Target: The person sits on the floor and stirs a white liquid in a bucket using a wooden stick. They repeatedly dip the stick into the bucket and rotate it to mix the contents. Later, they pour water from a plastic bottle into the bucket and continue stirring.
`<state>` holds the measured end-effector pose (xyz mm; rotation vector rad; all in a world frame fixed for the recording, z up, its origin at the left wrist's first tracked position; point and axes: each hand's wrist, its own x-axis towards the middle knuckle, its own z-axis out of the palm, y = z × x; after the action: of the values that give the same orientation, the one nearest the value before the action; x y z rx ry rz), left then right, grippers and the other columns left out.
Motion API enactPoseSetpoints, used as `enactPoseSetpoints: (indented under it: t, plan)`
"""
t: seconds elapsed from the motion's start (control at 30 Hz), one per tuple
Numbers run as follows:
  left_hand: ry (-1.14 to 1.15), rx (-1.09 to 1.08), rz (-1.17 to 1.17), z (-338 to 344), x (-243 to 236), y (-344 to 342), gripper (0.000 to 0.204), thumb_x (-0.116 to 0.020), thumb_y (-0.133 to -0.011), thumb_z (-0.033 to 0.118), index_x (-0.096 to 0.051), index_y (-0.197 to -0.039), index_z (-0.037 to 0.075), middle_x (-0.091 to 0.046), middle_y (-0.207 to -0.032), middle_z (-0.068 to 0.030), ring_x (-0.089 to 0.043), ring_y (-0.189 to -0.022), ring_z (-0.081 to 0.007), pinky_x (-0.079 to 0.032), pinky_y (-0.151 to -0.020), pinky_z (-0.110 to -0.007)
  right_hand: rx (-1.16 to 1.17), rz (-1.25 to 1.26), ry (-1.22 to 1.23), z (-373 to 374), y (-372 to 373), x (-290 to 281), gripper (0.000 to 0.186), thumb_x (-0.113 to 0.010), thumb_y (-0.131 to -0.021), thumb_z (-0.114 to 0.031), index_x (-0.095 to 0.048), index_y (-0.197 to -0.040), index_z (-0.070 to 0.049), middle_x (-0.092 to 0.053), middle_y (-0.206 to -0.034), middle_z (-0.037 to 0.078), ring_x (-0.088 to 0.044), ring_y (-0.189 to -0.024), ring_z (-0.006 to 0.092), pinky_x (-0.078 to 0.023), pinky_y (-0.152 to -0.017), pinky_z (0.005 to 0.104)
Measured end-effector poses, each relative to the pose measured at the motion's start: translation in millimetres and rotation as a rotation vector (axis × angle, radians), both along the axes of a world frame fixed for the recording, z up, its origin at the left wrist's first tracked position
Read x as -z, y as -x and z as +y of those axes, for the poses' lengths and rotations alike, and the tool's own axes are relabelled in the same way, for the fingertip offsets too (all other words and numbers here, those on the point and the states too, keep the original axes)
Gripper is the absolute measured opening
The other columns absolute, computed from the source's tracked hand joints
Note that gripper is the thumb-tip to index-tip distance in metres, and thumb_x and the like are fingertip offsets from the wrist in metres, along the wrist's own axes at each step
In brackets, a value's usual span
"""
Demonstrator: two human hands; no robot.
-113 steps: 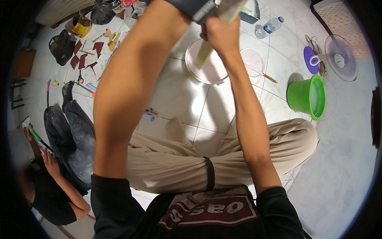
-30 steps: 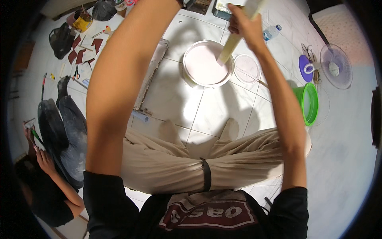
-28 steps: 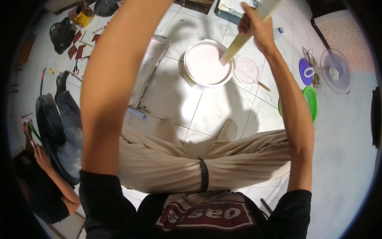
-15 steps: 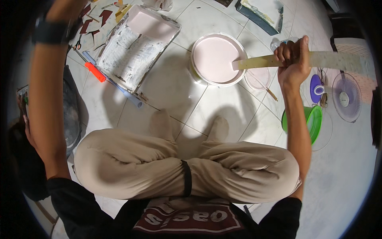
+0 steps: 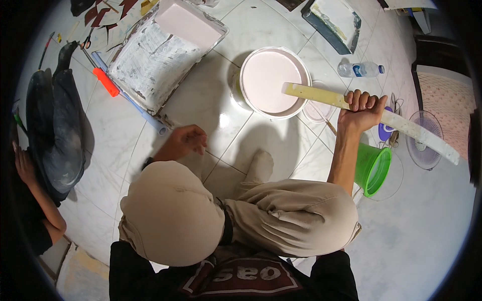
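Note:
My right hand [image 5: 362, 110] is wrapped around a long flat wooden slat [image 5: 424, 131], yellowish toward its left end. That end reaches over the rim of a round bucket [image 5: 306, 103] of pale pink paint [image 5: 271, 75], and whether its tip touches the paint I cannot tell. Low over the tiles, just beyond my left knee, my left hand [image 5: 185, 141] has loosely curled fingers and nothing visible in it. Beyond it lies a rectangular paint tray [image 5: 150, 62] streaked with white, with pink paint in its far end.
A blue pole [image 5: 145, 115] and an orange-handled tool [image 5: 105, 83] lie along the tray. Rightward are a water bottle [image 5: 361, 69], green bucket [image 5: 372, 170], fan [image 5: 424, 143] and dark tray [image 5: 331, 30]. Another person's legs [image 5: 63, 130] are at the left.
My left hand has come down from the upper left to beside my knee, which is raised. The slat has shifted left over the bucket and tilted, its right end lower in view.

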<state>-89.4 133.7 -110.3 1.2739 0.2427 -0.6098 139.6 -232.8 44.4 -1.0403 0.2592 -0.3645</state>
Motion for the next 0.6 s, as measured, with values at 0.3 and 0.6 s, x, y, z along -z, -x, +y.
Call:
enactPoseSetpoints:
  t: [0.3,0.6]
  plan:
    - [-0.521,0.072,-0.484,-51,40,41,0.019,-0.079,-0.086,0.018,-0.064,-0.080,0.007,-0.060,-0.067,-0.0025,-0.058,-0.060,-0.0139,-0.047,-0.062,-0.031,0.088,-0.017,-0.109,-27,9,4,0.053,-0.049,-0.104,-0.043,-0.029,-0.062,-0.017,-0.023,-0.050,-0.001,-0.023,-0.041,0.0137,-0.026,-0.043,0.0297]
    - [-0.608,0.230,-0.788,-62,66,38,0.023,-0.080,-0.081,0.016,-0.059,-0.075,0.011,-0.053,-0.066,-0.0036,-0.054,-0.064,-0.0264,-0.045,-0.074,-0.039,0.149,-0.074,-0.283,-82,23,10,0.053,-0.046,-0.105,-0.039,-0.031,-0.059,-0.018,-0.024,-0.048,-0.001,-0.024,-0.041,0.0136,-0.029,-0.045,0.0298]
